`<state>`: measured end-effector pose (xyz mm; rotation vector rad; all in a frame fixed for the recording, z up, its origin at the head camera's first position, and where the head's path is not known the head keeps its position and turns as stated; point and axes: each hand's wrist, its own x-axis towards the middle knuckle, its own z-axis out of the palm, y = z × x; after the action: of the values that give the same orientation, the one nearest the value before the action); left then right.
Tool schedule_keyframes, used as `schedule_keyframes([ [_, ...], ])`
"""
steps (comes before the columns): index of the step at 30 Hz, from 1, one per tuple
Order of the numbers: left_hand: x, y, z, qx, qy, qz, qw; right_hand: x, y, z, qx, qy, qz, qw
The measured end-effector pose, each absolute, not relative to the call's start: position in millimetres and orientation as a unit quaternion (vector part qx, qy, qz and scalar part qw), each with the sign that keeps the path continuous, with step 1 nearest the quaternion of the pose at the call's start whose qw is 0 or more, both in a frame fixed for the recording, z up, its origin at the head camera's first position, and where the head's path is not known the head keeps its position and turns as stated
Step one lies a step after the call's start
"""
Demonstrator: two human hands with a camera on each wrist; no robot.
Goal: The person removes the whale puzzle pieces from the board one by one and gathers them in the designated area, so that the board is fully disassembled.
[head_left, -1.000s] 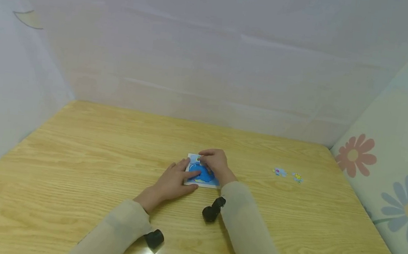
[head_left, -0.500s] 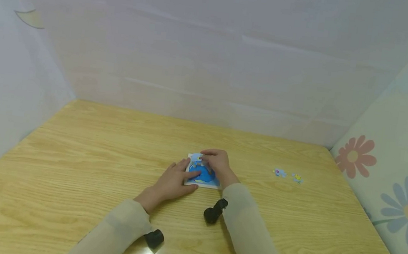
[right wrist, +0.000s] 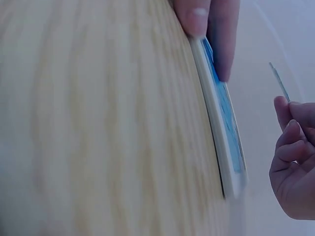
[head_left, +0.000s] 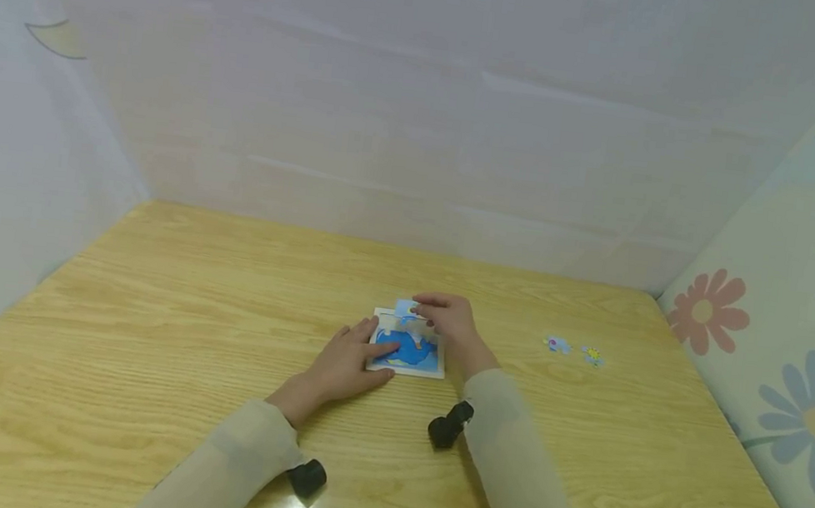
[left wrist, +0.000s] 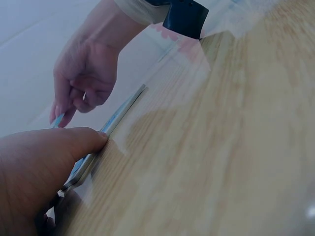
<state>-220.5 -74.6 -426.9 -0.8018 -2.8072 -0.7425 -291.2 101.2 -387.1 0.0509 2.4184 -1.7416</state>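
A small jigsaw puzzle board [head_left: 418,373] with a white frame and a blue picture lies on the table. My left hand [head_left: 343,366] rests on its left side with fingers spread, one finger across the blue picture and the thumb by the near edge. Above the board's far side, my right hand [head_left: 454,321] pinches a light-blue puzzle piece [head_left: 404,309] between thumb and fingertips. In the right wrist view the puzzle piece [right wrist: 279,81] appears edge-on and apart from the board. A pale, bare strip shows in the upper part of the board.
Two loose puzzle pieces, one with a purple spot [head_left: 557,344] and one with a yellow flower [head_left: 593,355], lie on the wooden table [head_left: 223,283] to the right. Cloth walls stand behind and at both sides.
My right hand has lifted the light-blue piece off the board and moved slightly right and away, uncovering a pale strip. My left hand has stayed in place.
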Motion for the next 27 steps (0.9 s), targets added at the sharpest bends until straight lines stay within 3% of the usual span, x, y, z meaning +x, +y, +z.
schedule_keyframes([
  [7, -222.9, -74.0, -427.5, -0.25, -0.94, -0.229, 0.039, -287.1, 124.9, -379.4, 0.007, 0.802, -0.593, 0.073],
  [27, -220.6, -74.8, -427.1, -0.255, -0.938, -0.231, 0.046, -293.4, 209.3, -373.3, 0.029, 0.779, -0.623, 0.07],
])
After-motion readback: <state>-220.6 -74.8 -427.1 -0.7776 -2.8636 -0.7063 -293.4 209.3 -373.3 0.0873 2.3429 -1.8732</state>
